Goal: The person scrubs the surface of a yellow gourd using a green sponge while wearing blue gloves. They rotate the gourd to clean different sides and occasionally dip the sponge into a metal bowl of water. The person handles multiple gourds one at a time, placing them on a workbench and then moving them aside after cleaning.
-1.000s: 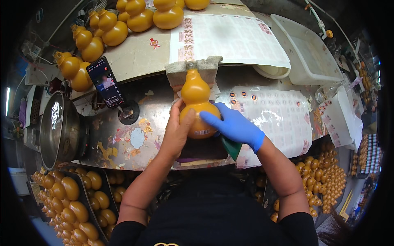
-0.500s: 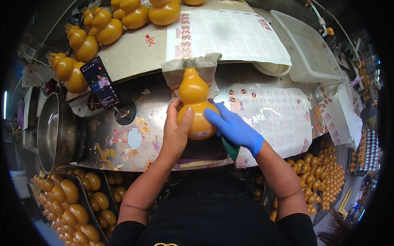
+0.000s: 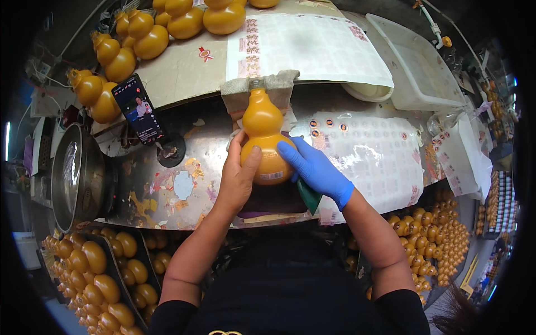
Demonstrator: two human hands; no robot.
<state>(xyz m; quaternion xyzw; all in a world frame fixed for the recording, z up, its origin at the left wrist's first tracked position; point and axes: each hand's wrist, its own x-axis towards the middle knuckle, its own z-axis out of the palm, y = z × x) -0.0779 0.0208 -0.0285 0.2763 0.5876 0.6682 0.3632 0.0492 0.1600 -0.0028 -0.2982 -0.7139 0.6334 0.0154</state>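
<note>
A glossy yellow-ochre gourd-shaped bottle (image 3: pixel 262 125) lies with its neck pointing away from me, against a folded grey cloth (image 3: pixel 283 89). My bare left hand (image 3: pixel 239 170) wraps the left side of its lower bulb, thumb on top. From the right, my right hand (image 3: pixel 312 167) in a blue glove grips the same bulb, its thumb also laid on the upper face. A small barcode sticker (image 3: pixel 272 176) shows on the bulb's near end. Under the gloved hand sticks out a dark green piece (image 3: pixel 308 196); what it is I cannot tell.
Sticker sheets (image 3: pixel 368 162) cover the bench at right, with another sheet (image 3: pixel 312 50) on the raised board. A phone (image 3: pixel 138 109) stands left on a holder, beside a metal bowl (image 3: pixel 72 178). More gourd bottles (image 3: pixel 151 42) stand behind; a white plastic tub (image 3: pixel 424 67) sits far right.
Both hands and the bottle have shifted slightly away from me, and the barcode sticker sits a little higher in view. The grip on the bottle is unchanged.
</note>
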